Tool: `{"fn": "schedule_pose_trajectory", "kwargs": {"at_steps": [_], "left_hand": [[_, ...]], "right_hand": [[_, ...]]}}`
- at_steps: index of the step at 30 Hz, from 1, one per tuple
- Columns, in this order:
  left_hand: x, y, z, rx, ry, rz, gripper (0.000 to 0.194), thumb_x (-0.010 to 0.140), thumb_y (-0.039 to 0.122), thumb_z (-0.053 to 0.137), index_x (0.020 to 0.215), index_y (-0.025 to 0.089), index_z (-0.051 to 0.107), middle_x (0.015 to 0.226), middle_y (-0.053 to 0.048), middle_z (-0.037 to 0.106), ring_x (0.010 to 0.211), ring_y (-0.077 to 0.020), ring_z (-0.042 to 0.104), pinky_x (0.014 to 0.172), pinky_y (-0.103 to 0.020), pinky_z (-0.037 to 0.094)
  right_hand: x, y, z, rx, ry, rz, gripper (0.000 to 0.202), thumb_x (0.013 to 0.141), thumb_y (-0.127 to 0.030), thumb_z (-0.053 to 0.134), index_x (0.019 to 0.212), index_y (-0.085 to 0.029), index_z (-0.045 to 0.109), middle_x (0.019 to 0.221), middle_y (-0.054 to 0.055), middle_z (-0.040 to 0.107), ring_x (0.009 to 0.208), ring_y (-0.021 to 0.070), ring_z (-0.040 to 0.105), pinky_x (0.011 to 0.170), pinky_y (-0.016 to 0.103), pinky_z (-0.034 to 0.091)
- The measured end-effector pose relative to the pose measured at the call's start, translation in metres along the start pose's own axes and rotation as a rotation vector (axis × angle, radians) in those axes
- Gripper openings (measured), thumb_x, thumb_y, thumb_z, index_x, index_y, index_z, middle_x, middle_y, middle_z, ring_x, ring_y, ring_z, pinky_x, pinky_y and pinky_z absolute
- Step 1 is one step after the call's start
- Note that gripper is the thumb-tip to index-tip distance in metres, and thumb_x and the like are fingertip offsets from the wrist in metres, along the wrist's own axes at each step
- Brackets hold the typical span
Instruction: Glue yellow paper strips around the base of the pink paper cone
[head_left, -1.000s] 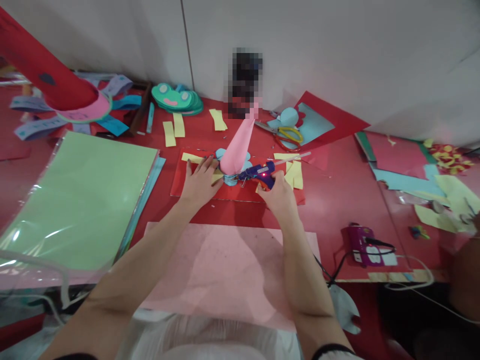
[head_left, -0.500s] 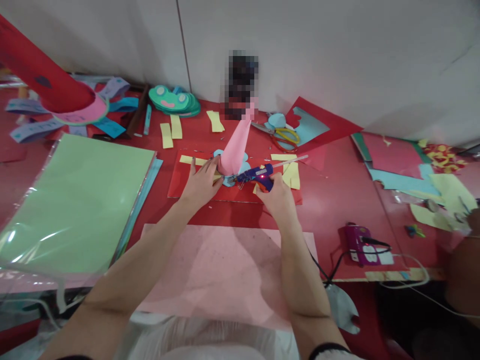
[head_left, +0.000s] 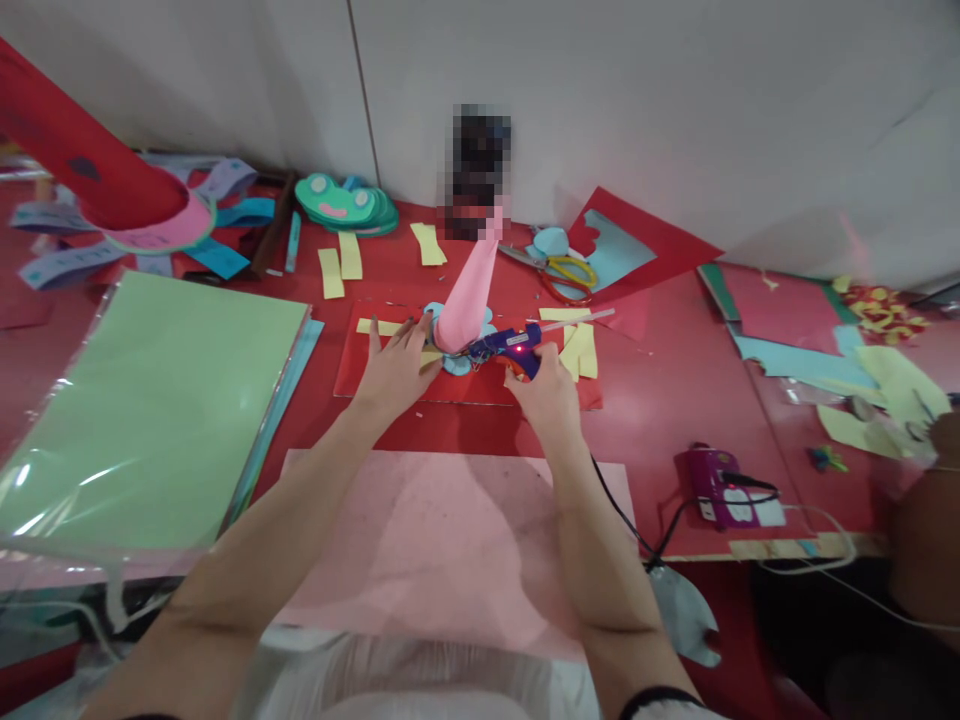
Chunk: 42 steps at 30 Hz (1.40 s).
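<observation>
A pink paper cone (head_left: 466, 295) stands tilted on a blue paper flower shape (head_left: 454, 364), which lies on a red sheet (head_left: 480, 388). My left hand (head_left: 397, 370) lies beside the cone's base with its fingers spread, the fingertips at the blue shape and a yellow paper strip (head_left: 379, 327). In my right hand (head_left: 546, 388) is a blue hot glue gun (head_left: 508, 343) with a lit red light and a clear glue stick (head_left: 579, 320) out of its back. Its nozzle is at the right of the cone's base, the tip partly hidden.
Scissors (head_left: 564, 270) lie behind, near red and blue paper (head_left: 651, 240). Green sheets in plastic (head_left: 165, 400) are at left, beside a red tube (head_left: 97, 150). A purple power box (head_left: 720, 488) with cables stands at right. Another person's arm (head_left: 926, 540) shows at the right edge.
The glue gun has moved slightly left, its nozzle closer in to the cone's base. My left hand has shifted only a little, still beside the cone.
</observation>
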<state>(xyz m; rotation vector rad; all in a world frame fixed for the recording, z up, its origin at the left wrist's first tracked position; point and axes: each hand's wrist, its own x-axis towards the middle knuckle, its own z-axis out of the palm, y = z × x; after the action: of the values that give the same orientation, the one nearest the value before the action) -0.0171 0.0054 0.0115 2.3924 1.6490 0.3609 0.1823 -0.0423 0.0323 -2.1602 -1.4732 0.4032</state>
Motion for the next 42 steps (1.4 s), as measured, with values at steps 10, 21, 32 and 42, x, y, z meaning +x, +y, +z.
{"fn": "schedule_pose_trajectory", "kwargs": {"at_steps": [10, 21, 32, 42], "left_hand": [[0.000, 0.004, -0.002, -0.006, 0.015, -0.031, 0.048, 0.095, 0.034, 0.042, 0.140, 0.021, 0.043, 0.144, -0.013, 0.051, 0.138, -0.0274, 0.042, 0.120, -0.060, 0.004], [0.003, 0.003, 0.002, -0.006, -0.016, -0.029, 0.046, 0.095, 0.034, 0.040, 0.138, 0.020, 0.048, 0.147, -0.013, 0.048, 0.139, -0.0288, 0.040, 0.119, -0.062, 0.000], [0.003, 0.002, 0.002, 0.002, -0.013, -0.037, 0.044, 0.095, 0.033, 0.041, 0.137, 0.022, 0.049, 0.147, -0.011, 0.048, 0.140, -0.0267, 0.039, 0.120, -0.061, 0.001], [0.004, 0.003, 0.002, -0.013, -0.027, -0.043, 0.044, 0.095, 0.032, 0.041, 0.137, 0.022, 0.048, 0.148, -0.011, 0.047, 0.140, -0.0275, 0.038, 0.119, -0.062, -0.001]], "right_hand": [[0.003, 0.007, -0.001, 0.034, 0.019, -0.058, 0.029, 0.073, -0.037, 0.061, 0.093, -0.024, 0.044, 0.094, 0.008, 0.066, 0.086, 0.0259, 0.065, 0.068, 0.035, 0.047], [0.001, 0.009, -0.007, -0.025, 0.024, -0.128, 0.024, 0.076, -0.030, 0.061, 0.095, -0.023, 0.050, 0.096, 0.008, 0.068, 0.085, 0.0239, 0.064, 0.063, 0.031, 0.044], [0.000, 0.006, -0.014, -0.086, 0.010, -0.132, 0.024, 0.077, -0.027, 0.062, 0.100, -0.023, 0.056, 0.098, 0.007, 0.070, 0.086, 0.0252, 0.064, 0.059, 0.029, 0.040], [-0.004, 0.000, -0.018, -0.143, 0.052, -0.075, 0.021, 0.080, -0.025, 0.061, 0.101, -0.024, 0.056, 0.099, 0.007, 0.068, 0.089, 0.0267, 0.064, 0.056, 0.029, 0.036]]}}
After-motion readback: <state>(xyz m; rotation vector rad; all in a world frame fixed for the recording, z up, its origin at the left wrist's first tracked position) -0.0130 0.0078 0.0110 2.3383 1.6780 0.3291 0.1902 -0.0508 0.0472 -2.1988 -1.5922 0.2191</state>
